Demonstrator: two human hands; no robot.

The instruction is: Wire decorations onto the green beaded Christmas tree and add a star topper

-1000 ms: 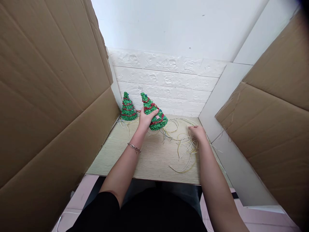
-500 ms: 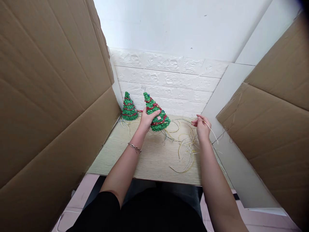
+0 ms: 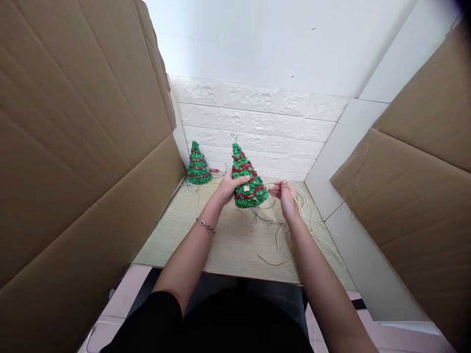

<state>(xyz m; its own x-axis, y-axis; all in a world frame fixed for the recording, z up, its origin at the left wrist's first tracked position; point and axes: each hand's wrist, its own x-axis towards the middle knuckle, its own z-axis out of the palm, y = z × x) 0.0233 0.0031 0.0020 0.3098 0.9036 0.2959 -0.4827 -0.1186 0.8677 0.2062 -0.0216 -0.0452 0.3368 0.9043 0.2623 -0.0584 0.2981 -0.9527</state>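
Observation:
My left hand grips a small green Christmas tree, its thumb across the front. The tree is wound with red garland, carries small ornaments and has a clear star on top; it is tilted above the table. Close to the tree's lower right side is my right hand, fingers drawn together on a thin pale cord that runs over the back of the hand. A second Christmas tree, with no star visible, stands at the back left. Loose cords trail over the table.
Cardboard walls rise at the left and right. A white brick-patterned wall closes off the back. The wooden table ends just in front of my body. Black and red wires lie beside the standing tree.
My left hand has moved the tree rightward and turned it more upright. The right hand has come left, near the tree's base, with the cord drawn along.

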